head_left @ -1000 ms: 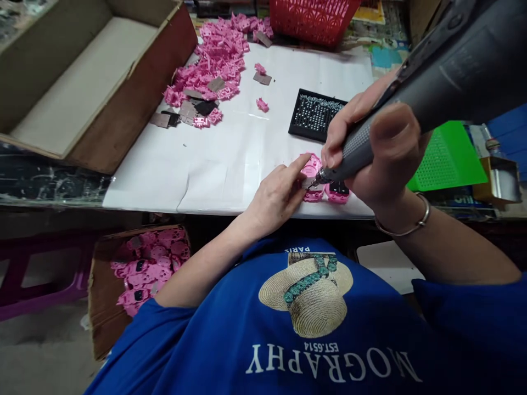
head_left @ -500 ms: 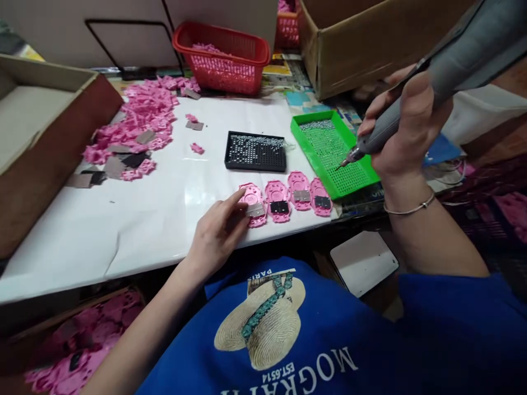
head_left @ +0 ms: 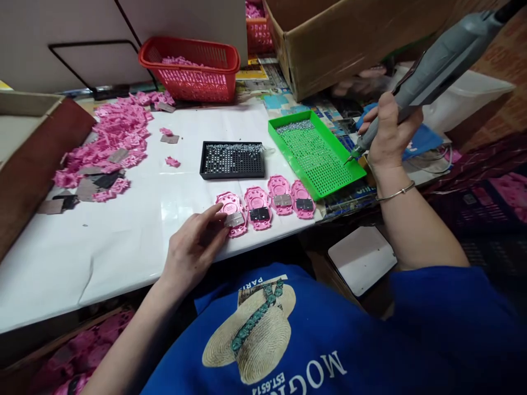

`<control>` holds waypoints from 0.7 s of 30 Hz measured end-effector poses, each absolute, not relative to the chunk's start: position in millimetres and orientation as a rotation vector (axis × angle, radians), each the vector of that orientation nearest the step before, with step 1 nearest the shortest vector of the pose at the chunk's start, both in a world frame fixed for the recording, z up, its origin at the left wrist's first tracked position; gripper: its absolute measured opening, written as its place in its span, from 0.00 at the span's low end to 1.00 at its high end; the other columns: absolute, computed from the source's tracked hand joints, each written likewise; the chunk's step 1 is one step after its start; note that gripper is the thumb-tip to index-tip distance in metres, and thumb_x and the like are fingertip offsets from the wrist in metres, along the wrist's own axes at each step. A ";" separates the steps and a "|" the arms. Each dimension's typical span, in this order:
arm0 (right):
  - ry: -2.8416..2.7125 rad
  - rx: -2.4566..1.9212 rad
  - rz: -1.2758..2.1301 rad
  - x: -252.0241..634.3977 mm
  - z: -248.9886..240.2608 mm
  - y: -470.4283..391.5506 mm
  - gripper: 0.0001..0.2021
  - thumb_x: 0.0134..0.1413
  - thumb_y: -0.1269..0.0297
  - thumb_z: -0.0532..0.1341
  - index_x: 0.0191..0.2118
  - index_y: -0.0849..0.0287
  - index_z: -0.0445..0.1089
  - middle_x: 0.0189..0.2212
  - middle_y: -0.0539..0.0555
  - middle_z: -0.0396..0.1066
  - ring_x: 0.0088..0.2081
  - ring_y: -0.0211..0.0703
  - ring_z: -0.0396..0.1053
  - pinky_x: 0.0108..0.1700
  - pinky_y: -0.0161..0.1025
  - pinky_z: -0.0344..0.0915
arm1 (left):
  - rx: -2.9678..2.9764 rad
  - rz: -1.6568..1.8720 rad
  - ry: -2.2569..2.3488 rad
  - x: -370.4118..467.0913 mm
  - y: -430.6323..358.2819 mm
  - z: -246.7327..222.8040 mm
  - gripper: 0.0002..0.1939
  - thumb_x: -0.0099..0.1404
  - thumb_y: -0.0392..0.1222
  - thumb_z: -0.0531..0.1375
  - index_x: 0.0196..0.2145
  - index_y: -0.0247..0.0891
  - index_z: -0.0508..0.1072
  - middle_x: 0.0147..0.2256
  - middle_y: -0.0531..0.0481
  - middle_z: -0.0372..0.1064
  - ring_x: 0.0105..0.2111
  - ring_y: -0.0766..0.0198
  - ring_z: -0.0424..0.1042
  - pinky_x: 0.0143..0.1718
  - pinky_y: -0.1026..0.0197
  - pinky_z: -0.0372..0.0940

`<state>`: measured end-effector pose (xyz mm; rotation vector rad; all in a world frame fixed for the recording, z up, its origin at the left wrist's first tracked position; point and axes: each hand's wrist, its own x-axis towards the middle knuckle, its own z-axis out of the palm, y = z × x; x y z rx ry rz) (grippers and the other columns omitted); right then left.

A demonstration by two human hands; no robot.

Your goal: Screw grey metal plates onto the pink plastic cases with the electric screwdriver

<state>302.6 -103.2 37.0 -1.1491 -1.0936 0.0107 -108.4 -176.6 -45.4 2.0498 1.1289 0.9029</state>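
Observation:
My left hand (head_left: 191,249) is at the leftmost pink plastic casing (head_left: 230,204), its curled fingers and thumb holding the casing's left edge. A silver-grey plate (head_left: 234,220) lies across that casing's lower half. Three similar casings follow to its right, one with a black plate (head_left: 259,214), one with a grey plate (head_left: 282,201) and one with a dark plate (head_left: 304,204). In my right hand (head_left: 389,129) is a grey electric screwdriver (head_left: 432,66), gripped with its bit pointing down-left over the right side of the green perforated tray (head_left: 288,144).
A black perforated tray (head_left: 202,162) of small screws sits behind the casings; more screws lie in the green tray. Pink parts (head_left: 119,126) are heaped at left. A red basket (head_left: 197,82), a cardboard box (head_left: 329,55) and an open box (head_left: 49,148) border the white tabletop (head_left: 135,236).
The view has turned, shifting the table's contents leftward. My right hand and the screwdriver have moved right relative to the green tray. My left hand remains at the leftmost casing.

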 end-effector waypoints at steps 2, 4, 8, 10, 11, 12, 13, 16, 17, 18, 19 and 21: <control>-1.084 -1.144 0.017 304.1 33.9 -101.8 0.19 0.53 0.49 0.66 0.36 0.52 0.55 0.18 0.40 0.67 0.15 0.32 0.61 0.17 0.33 0.54 | 2.029 0.892 1.138 -108.5 -176.7 -45.1 0.24 0.70 0.45 0.61 0.62 0.47 0.66 0.47 0.48 0.76 0.43 0.61 0.77 0.49 0.56 0.73; -1.057 -1.128 0.021 304.5 31.0 -99.8 0.20 0.52 0.48 0.67 0.35 0.52 0.56 0.18 0.39 0.67 0.15 0.31 0.61 0.17 0.34 0.52 | 2.016 0.893 1.128 -108.6 -176.7 -44.7 0.24 0.69 0.45 0.62 0.61 0.46 0.67 0.47 0.47 0.76 0.43 0.61 0.77 0.49 0.55 0.74; -1.018 -1.095 0.016 303.7 27.3 -96.9 0.19 0.51 0.48 0.68 0.35 0.50 0.57 0.17 0.37 0.67 0.15 0.32 0.60 0.18 0.36 0.49 | 2.013 0.891 1.115 -108.9 -176.1 -44.0 0.23 0.70 0.44 0.62 0.61 0.47 0.67 0.47 0.47 0.76 0.42 0.61 0.77 0.49 0.55 0.74; -1.019 -1.101 0.024 303.9 26.5 -96.3 0.20 0.50 0.47 0.68 0.34 0.50 0.58 0.17 0.38 0.66 0.15 0.33 0.59 0.18 0.37 0.48 | 2.022 0.897 1.117 -109.0 -176.0 -44.5 0.23 0.69 0.44 0.61 0.61 0.48 0.67 0.47 0.48 0.76 0.42 0.61 0.77 0.49 0.55 0.74; -1.020 -1.105 0.030 304.4 26.0 -96.0 0.20 0.50 0.46 0.68 0.33 0.50 0.59 0.17 0.39 0.66 0.15 0.33 0.59 0.19 0.37 0.47 | 2.027 0.903 1.113 -109.1 -175.9 -45.1 0.24 0.69 0.44 0.61 0.62 0.48 0.67 0.47 0.48 0.76 0.42 0.61 0.77 0.49 0.55 0.74; -1.024 -1.107 0.036 305.1 25.5 -95.7 0.20 0.49 0.45 0.69 0.33 0.50 0.59 0.17 0.39 0.67 0.15 0.34 0.59 0.19 0.38 0.48 | 2.031 0.911 1.108 -109.2 -175.9 -45.8 0.24 0.70 0.44 0.61 0.62 0.49 0.66 0.47 0.48 0.76 0.42 0.61 0.77 0.49 0.55 0.74; -1.023 -1.101 0.036 305.9 24.7 -95.2 0.20 0.47 0.45 0.70 0.33 0.50 0.60 0.17 0.39 0.67 0.16 0.34 0.59 0.20 0.38 0.48 | 2.034 0.917 1.104 -109.3 -175.9 -46.5 0.24 0.70 0.44 0.61 0.62 0.49 0.66 0.47 0.48 0.76 0.43 0.61 0.77 0.49 0.56 0.74; -1.005 -1.078 0.026 309.2 21.4 -92.9 0.21 0.45 0.43 0.70 0.33 0.49 0.61 0.18 0.39 0.66 0.17 0.35 0.57 0.24 0.39 0.50 | 2.029 0.919 1.100 -109.3 -176.0 -48.6 0.24 0.70 0.44 0.61 0.62 0.49 0.66 0.47 0.48 0.76 0.43 0.61 0.77 0.49 0.56 0.74; -0.993 -1.079 0.023 310.4 20.2 -92.0 0.22 0.44 0.42 0.70 0.33 0.49 0.61 0.18 0.39 0.66 0.17 0.35 0.56 0.25 0.39 0.50 | 2.025 0.918 1.099 -109.2 -176.0 -49.0 0.24 0.70 0.44 0.61 0.62 0.48 0.66 0.47 0.48 0.76 0.43 0.61 0.77 0.49 0.56 0.73; -0.983 -1.087 0.022 311.5 19.1 -91.2 0.23 0.44 0.41 0.70 0.34 0.49 0.61 0.18 0.39 0.65 0.17 0.35 0.55 0.25 0.39 0.51 | 2.021 0.919 1.097 -109.0 -176.0 -49.1 0.24 0.70 0.44 0.61 0.62 0.48 0.66 0.47 0.48 0.76 0.43 0.61 0.77 0.49 0.56 0.73; -0.978 -1.100 0.021 312.5 18.3 -90.6 0.23 0.44 0.39 0.69 0.34 0.49 0.61 0.18 0.40 0.65 0.17 0.35 0.55 0.26 0.39 0.51 | 2.019 0.922 1.094 -108.8 -176.0 -49.1 0.24 0.70 0.44 0.61 0.62 0.48 0.66 0.47 0.48 0.76 0.43 0.61 0.77 0.49 0.56 0.74; -0.991 -1.123 0.025 313.3 17.7 -90.2 0.24 0.45 0.38 0.68 0.34 0.49 0.62 0.19 0.40 0.65 0.18 0.34 0.55 0.26 0.39 0.52 | 2.019 0.925 1.085 -108.3 -175.9 -48.7 0.24 0.70 0.43 0.62 0.62 0.47 0.66 0.47 0.48 0.75 0.44 0.61 0.77 0.49 0.56 0.74</control>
